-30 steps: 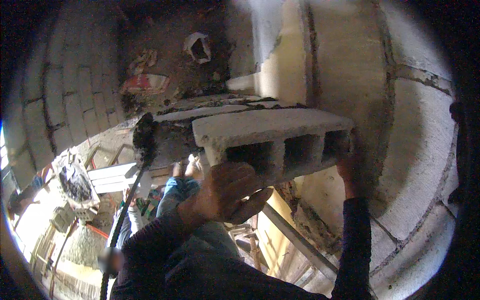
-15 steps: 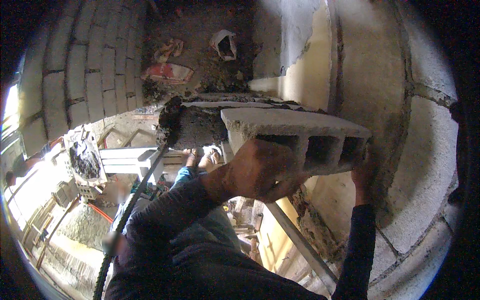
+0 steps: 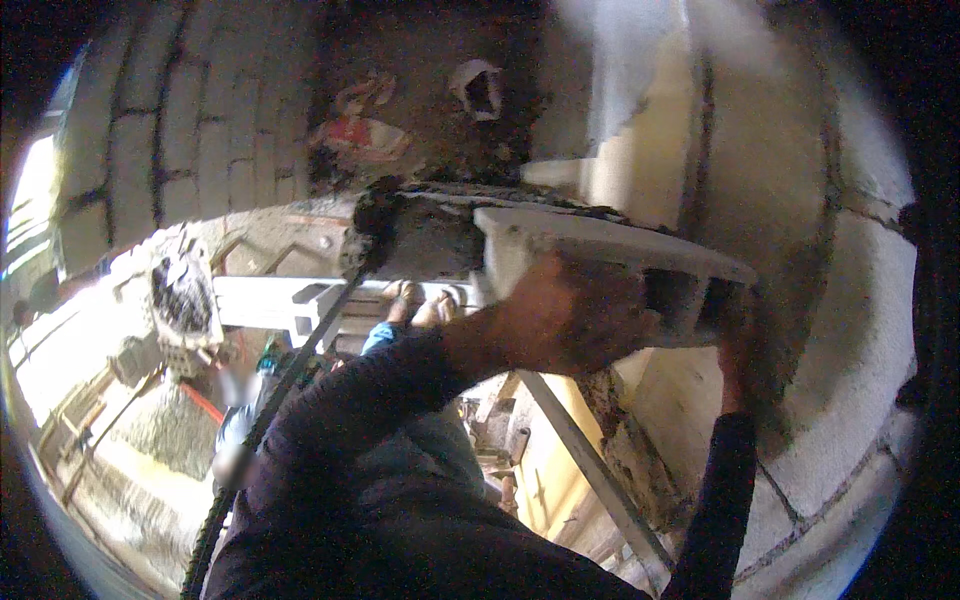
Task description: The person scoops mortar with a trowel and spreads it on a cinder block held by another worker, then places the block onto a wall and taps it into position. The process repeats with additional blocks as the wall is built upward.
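Note:
My left hand (image 3: 560, 315) grips the lower left part of a grey hollow concrete block (image 3: 610, 235), covering its nearest cavity. My right hand (image 3: 738, 340) holds the right end, its fingers partly hidden behind the block. The block lies along the top of a block wall, against a band of dark wet mortar (image 3: 540, 197). Just left of it is a face of block with lumpy mortar (image 3: 425, 240) on it. A steel rebar (image 3: 310, 355) slants down from that mortar past my left arm.
A brick-patterned block wall (image 3: 135, 170) stands left; a plastered wall (image 3: 760, 170) rises right. Below are white planks (image 3: 255, 300) with feet on them, a mortar trough (image 3: 180, 295), a gravel pile (image 3: 160, 430), a slanting beam (image 3: 590, 460) and a co-worker (image 3: 240, 430). Torn sacks (image 3: 355, 140) lie beyond.
My left hand has risen from the block's lower edge onto its hollow side, fingers now curled on it. The whole view has shifted, carrying block and surroundings rightward and slightly up in the picture.

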{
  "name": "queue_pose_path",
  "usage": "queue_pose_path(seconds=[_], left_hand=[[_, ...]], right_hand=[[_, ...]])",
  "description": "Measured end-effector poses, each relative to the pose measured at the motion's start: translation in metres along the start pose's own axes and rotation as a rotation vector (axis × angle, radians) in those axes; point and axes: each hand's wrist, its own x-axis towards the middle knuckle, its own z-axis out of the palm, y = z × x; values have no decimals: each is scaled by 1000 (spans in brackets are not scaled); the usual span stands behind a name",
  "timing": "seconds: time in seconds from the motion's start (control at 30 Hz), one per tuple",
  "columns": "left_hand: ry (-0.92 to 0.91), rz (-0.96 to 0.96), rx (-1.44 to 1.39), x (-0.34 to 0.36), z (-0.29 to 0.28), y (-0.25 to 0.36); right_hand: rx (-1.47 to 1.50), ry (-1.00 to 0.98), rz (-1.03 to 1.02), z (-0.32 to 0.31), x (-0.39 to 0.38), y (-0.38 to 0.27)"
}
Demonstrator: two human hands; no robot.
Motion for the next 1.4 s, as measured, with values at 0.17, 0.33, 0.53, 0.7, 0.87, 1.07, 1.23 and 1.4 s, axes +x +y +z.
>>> queue_pose_path(seconds=[0.17,0.33,0.53,0.7,0.87,1.07,1.23,1.4], left_hand=[[59,-77,39,-5,8,-10],[185,-40,1,-4,6,-2],[65,-177,-40,-2,2,-4],[-30,-216,-134,-26,-15,27],[-184,-583,-259,-125,-36,81],[-787,-596,622,-323,-87,53],[-1189,-947,1201,-429,-191,58],[-788,-872,1080,-424,-242,73]], right_hand=[[-32,26,-79,-8,4,-26],[-43,-38,-72,-27,2,-35],[-122,102,-143,-33,0,-60],[-132,-16,-284,-51,-8,-53],[-358,245,-415,-16,0,-18],[-16,391,-92,32,3,14],[-169,459,-207,32,13,21],[-310,500,-283,25,17,29]])
